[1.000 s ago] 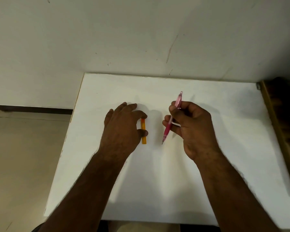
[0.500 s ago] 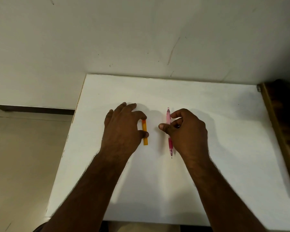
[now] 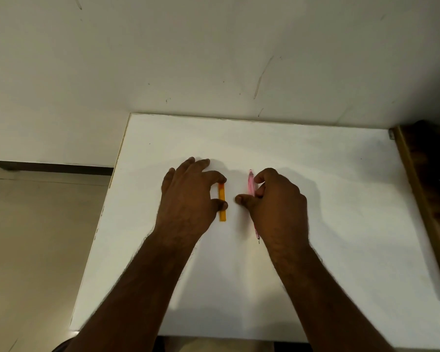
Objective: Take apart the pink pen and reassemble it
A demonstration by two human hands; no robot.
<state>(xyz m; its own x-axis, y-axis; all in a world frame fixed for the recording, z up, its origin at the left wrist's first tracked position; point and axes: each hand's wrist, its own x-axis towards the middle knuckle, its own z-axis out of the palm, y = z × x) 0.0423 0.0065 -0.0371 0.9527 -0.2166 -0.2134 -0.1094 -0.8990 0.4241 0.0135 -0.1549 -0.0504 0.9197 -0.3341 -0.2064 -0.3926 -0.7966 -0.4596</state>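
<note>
The pink pen (image 3: 251,184) lies flat on the white table (image 3: 341,199), its tip pointing toward me. My right hand (image 3: 277,207) rests over its middle, with curled fingers against its right side and the thumb on its left, so only the pen's top end and tip show. An orange pen (image 3: 222,214) lies parallel to it on the left. My left hand (image 3: 188,199) holds the orange pen between the index fingertip at its far end and the thumb on its middle.
A marked white wall rises right behind the table. A dark wooden piece of furniture (image 3: 427,189) stands along the table's right edge. The table's left edge drops to a tiled floor (image 3: 36,237).
My right hand has lowered the pink pen from a raised, tilted hold until it lies flat on the table. The left hand has stayed on the orange pen.
</note>
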